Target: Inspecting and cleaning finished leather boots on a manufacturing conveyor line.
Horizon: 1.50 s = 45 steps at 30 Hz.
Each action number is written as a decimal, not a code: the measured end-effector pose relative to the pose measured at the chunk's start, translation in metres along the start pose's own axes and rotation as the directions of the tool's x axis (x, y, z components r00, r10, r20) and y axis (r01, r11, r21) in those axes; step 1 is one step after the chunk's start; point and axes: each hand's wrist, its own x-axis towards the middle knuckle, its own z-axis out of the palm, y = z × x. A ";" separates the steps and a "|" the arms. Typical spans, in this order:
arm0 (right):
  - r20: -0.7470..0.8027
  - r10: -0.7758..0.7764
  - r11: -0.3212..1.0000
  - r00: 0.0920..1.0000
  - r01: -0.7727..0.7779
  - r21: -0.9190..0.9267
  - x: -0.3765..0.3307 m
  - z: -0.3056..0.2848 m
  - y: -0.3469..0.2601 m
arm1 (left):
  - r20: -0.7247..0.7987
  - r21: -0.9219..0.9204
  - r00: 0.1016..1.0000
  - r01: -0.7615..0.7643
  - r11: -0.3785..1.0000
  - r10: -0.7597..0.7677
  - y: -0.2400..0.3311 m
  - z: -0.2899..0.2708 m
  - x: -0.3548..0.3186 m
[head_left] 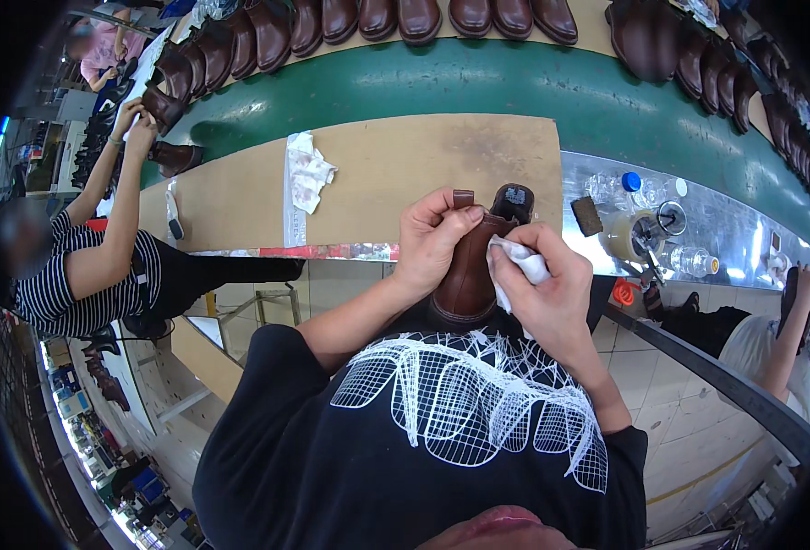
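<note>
A brown leather ankle boot (472, 270) is held close in front of my chest, with its toe or heel end pointing down toward me; I cannot tell which. My left hand (431, 242) pinches its upper edge beside a pull loop (463, 198). In the fingers of my right hand (556, 286) is a crumpled white cloth (526, 264), pressed against the boot's right side. Part of the boot's opening is covered by my fingers. Just beyond it a dark piece with a pale printed mark (514, 199) shows.
Brown cardboard (405, 165) covers the bench ahead, with a stained white rag (309, 172) on it. Brown shoes (377, 18) line the far side of a green surface (387, 82). Bottles, a jar (623, 236) and a dark block (586, 216) stand right. Co-workers handle footwear at both sides.
</note>
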 end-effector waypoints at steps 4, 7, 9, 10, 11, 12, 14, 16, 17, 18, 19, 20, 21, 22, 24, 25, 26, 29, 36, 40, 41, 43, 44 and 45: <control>-0.023 0.015 0.997 1.000 -0.017 -0.078 0.002 0.006 0.006 | 0.022 0.054 1.000 -0.013 0.998 0.012 0.000 0.001 -0.001; -0.047 0.045 0.998 0.998 -0.046 -0.037 0.000 0.009 0.008 | 0.029 0.054 1.000 0.010 0.998 -0.012 0.000 0.001 0.000; -0.046 0.103 0.995 0.994 -0.104 -0.012 -0.001 0.007 0.009 | 0.026 0.041 0.999 0.030 0.999 -0.031 0.000 0.000 0.000; -0.040 0.156 0.988 0.987 -0.156 0.013 0.000 0.006 0.009 | 0.010 0.028 0.998 0.057 0.998 -0.057 0.000 0.000 0.001; -0.043 0.157 0.988 0.987 -0.156 0.012 0.000 0.005 0.014 | -0.007 0.014 0.996 0.084 0.996 -0.084 0.000 0.000 0.002; -0.032 0.209 0.970 0.977 -0.203 0.137 -0.001 0.005 0.021 | -0.005 0.013 0.996 0.086 0.996 -0.086 0.001 0.000 0.004; -0.007 0.249 0.935 0.968 -0.239 0.263 -0.003 0.005 0.019 | -0.014 -0.021 0.994 0.110 0.994 -0.110 0.004 0.001 0.004; 0.033 0.281 0.863 0.959 -0.268 0.428 -0.003 0.005 0.008 | -0.011 -0.031 0.995 0.103 0.994 -0.103 0.003 0.002 0.006; 0.031 0.281 0.864 0.959 -0.267 0.428 -0.002 0.005 0.008 | -0.006 -0.043 0.995 0.100 0.994 -0.101 0.003 0.001 0.007; 0.034 0.272 0.882 0.962 -0.263 0.390 -0.001 0.006 0.008 | -0.004 -0.043 0.995 0.100 0.994 -0.100 0.003 0.001 0.008; 0.038 0.265 0.899 0.964 -0.261 0.352 -0.001 0.006 0.009 | 0.004 -0.007 0.995 0.096 0.995 -0.096 0.003 0.000 0.006; 0.037 0.266 0.899 0.963 -0.261 0.352 0.000 0.007 0.009 | 0.013 0.029 0.996 0.091 0.995 -0.092 0.003 0.000 0.005; 0.020 0.257 0.915 0.966 -0.249 0.319 0.002 0.008 0.010 | 0.013 0.029 0.996 0.092 0.995 -0.093 0.003 0.000 0.006; 0.002 0.248 0.929 0.969 -0.238 0.285 0.002 0.008 0.011 | 0.025 0.049 0.997 0.075 0.996 -0.077 0.002 0.000 0.007; -0.011 0.238 0.937 0.971 -0.226 0.265 0.001 0.010 0.017 | 0.038 0.070 0.997 0.060 0.996 -0.062 0.002 0.000 0.008; -0.024 0.224 0.946 0.974 -0.212 0.246 0.000 0.011 0.020 | 0.040 0.063 0.996 0.078 0.995 -0.081 0.002 -0.001 0.008; -0.026 0.224 0.946 0.974 -0.211 0.246 0.000 0.011 0.020 | 0.042 0.056 0.994 0.096 0.994 -0.099 0.003 0.000 0.008; -0.008 0.235 0.941 0.972 -0.226 0.254 0.001 0.010 0.018 | 0.031 0.011 0.994 0.107 0.994 -0.107 0.001 -0.002 0.009; -0.004 0.285 0.888 0.959 -0.262 0.378 -0.003 0.010 0.010 | 0.021 -0.026 0.994 0.107 0.994 -0.107 0.002 0.000 0.007; -0.057 0.204 0.947 0.977 -0.182 0.265 -0.003 0.013 0.010 | 0.028 0.063 0.998 0.058 0.996 -0.060 -0.001 -0.003 0.005; -0.076 0.185 0.961 0.980 -0.164 0.221 -0.002 0.014 0.009 | 0.055 0.077 0.998 0.033 0.997 -0.037 -0.001 -0.004 0.005; -0.054 0.174 0.974 0.983 -0.163 0.155 -0.004 0.014 0.006 | 0.021 0.070 0.998 0.060 0.996 -0.061 0.001 -0.004 0.001; -0.031 0.171 0.981 0.985 -0.168 0.093 -0.004 0.014 0.006 | -0.018 0.065 0.996 0.093 0.993 -0.092 0.002 -0.003 0.001; -0.039 0.159 0.983 0.987 -0.154 0.105 -0.002 0.016 0.012 | -0.015 0.064 0.996 0.088 0.994 -0.087 0.003 -0.001 0.005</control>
